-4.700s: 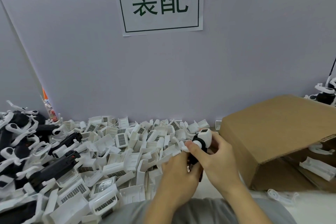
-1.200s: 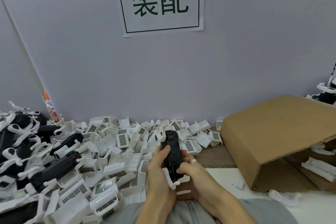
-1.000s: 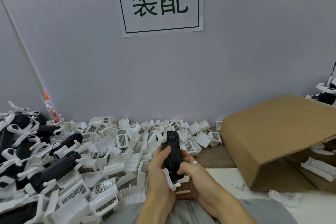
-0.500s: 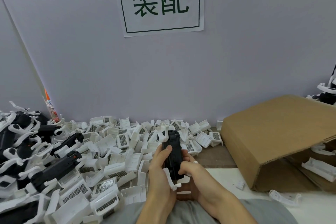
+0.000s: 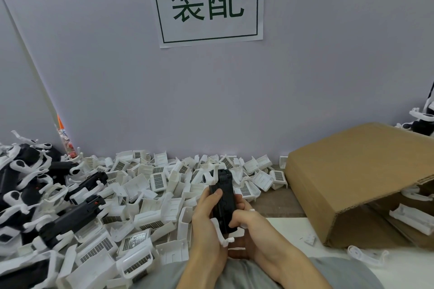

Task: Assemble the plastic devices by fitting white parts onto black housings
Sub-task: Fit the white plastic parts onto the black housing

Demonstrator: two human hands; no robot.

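Head view: at 6 o'clock, the left hand point(image 5: 206, 220) and right hand point(image 5: 254, 225) grasp an upright black housing point(image 5: 223, 199) with white clip point(image 5: 222, 233) at its base. Best squeeze evenly, keeping the clip aligned.

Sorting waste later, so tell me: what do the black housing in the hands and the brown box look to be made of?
Black housing: seemingly matte moulded plastic, with ribbed detail and dull sheen. Brown box: corrugated cardboard; fluted layers show along its cut edge.
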